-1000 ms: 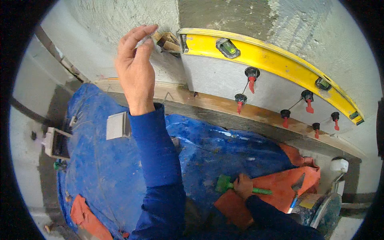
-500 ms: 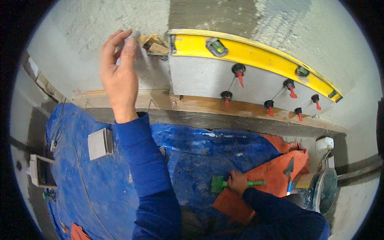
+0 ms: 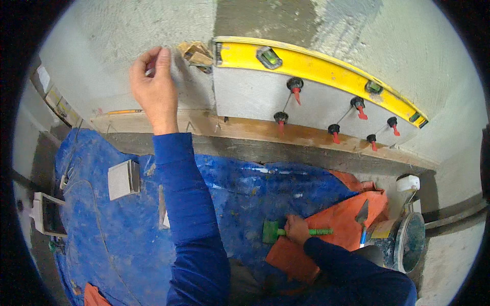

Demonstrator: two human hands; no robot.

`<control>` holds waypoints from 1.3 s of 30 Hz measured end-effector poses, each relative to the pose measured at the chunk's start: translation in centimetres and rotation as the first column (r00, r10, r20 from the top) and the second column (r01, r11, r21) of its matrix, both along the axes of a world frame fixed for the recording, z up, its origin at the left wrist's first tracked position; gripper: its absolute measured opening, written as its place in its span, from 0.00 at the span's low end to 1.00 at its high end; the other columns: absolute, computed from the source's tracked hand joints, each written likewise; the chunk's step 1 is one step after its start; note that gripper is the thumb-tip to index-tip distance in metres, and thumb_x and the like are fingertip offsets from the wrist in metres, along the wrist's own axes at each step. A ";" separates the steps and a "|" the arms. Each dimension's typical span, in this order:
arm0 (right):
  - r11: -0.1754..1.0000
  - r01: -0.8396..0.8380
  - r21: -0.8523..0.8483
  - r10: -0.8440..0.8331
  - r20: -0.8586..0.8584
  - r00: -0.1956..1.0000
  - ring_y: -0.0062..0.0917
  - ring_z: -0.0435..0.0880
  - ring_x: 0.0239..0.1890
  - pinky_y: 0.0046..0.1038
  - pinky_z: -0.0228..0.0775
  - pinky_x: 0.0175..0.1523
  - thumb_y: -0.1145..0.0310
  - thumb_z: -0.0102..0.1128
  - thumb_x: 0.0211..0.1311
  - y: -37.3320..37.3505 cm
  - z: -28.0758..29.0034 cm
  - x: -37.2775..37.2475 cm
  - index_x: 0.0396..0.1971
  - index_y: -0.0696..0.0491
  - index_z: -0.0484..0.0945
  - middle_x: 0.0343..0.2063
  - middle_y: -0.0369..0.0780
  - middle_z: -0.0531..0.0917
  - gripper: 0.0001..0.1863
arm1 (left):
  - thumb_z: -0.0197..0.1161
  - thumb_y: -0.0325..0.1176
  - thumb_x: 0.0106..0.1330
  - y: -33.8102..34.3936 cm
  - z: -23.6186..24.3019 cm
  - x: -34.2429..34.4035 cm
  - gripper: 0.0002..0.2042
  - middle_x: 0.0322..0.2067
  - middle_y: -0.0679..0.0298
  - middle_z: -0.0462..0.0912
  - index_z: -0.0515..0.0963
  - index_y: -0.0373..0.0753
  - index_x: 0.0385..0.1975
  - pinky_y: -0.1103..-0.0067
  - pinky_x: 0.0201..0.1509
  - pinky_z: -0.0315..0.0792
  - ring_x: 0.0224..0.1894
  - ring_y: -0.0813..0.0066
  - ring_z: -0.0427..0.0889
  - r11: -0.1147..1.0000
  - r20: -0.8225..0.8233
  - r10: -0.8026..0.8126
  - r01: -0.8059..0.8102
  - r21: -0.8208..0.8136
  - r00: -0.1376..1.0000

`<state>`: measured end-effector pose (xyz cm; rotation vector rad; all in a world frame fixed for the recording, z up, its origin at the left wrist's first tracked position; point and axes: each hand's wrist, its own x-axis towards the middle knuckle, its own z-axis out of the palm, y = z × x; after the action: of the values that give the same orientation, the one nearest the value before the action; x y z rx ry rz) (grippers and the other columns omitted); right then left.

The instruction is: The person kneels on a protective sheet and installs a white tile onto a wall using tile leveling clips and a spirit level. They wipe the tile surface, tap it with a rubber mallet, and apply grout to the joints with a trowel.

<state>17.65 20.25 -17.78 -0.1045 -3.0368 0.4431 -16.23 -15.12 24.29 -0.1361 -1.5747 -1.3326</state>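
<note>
My left hand point(image 3: 155, 92) is raised in front of the wall, fingers curled in to the thumb; a small pale bit shows inside, too hidden to name. Just right of it, a wall opening is stuffed with crumpled yellowish material point(image 3: 196, 52). Low on the right, my right hand point(image 3: 297, 229) grips the handle of a green mallet point(image 3: 271, 232) resting on the sheeting. A yellow spirit level point(image 3: 326, 69) lies along the top edge of grey wall tile point(image 3: 245, 86). Several black tile levelling clamps with red handles point(image 3: 296, 94) sit on the tile.
A wooden batten point(image 3: 204, 122) runs beneath the tile, with a pencil point(image 3: 122, 111) on it at the left. Blue sheeting point(image 3: 138, 224) covers the floor, bearing a small stack of tiles point(image 3: 122, 181). A trowel point(image 3: 362, 214) lies on orange sheeting point(image 3: 347, 222) beside a bucket point(image 3: 411, 242).
My left hand's fingers have drawn in closer to the thumb. The view has shifted slightly. My right hand still grips the mallet.
</note>
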 end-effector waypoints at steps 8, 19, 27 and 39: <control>0.985 -0.175 0.000 0.174 -0.115 0.978 0.46 0.83 0.32 0.49 0.76 0.37 0.66 0.62 0.52 1.2 -0.4 -0.2 0.41 0.51 0.79 0.30 0.45 0.82 0.15 | 0.72 0.36 0.65 -1.9 -1.2 -1.1 0.15 0.45 0.59 0.78 0.82 0.36 0.47 0.73 0.53 0.74 0.45 0.68 0.78 0.987 0.016 -0.153 0.154 -0.047 0.988; 0.995 -0.086 0.057 0.082 0.069 0.994 0.45 0.84 0.34 0.45 0.77 0.38 0.69 0.60 0.59 0.4 -2.2 0.5 0.49 0.57 0.77 0.34 0.47 0.83 0.18 | 0.68 0.33 0.68 -5.1 -2.5 -1.3 0.21 0.58 0.62 0.79 0.75 0.41 0.61 0.71 0.65 0.70 0.58 0.69 0.75 0.916 0.185 -0.274 0.315 -0.247 0.944; 0.999 -0.035 -0.004 0.034 -0.154 0.987 0.40 0.85 0.33 0.43 0.78 0.33 0.60 0.63 0.52 -0.1 -1.4 0.3 0.39 0.51 0.82 0.29 0.44 0.83 0.16 | 0.64 0.29 0.71 -4.3 -3.2 -3.5 0.20 0.60 0.54 0.77 0.73 0.31 0.61 0.73 0.69 0.66 0.62 0.67 0.74 0.973 0.110 -0.177 0.190 -0.132 0.978; 0.988 -0.115 -0.099 0.103 -0.119 0.987 0.39 0.85 0.39 0.42 0.79 0.40 0.65 0.60 0.63 0.5 1.5 0.1 0.42 0.53 0.76 0.35 0.44 0.84 0.11 | 0.60 0.22 0.65 0.0 -4.9 -3.0 0.14 0.50 0.52 0.77 0.70 0.30 0.50 0.70 0.53 0.76 0.48 0.61 0.80 0.964 -0.232 0.021 0.042 0.264 0.972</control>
<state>17.77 20.76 -16.27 0.0797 -2.9159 0.5970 -19.27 -15.14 19.43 -0.1289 -1.1875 -1.4681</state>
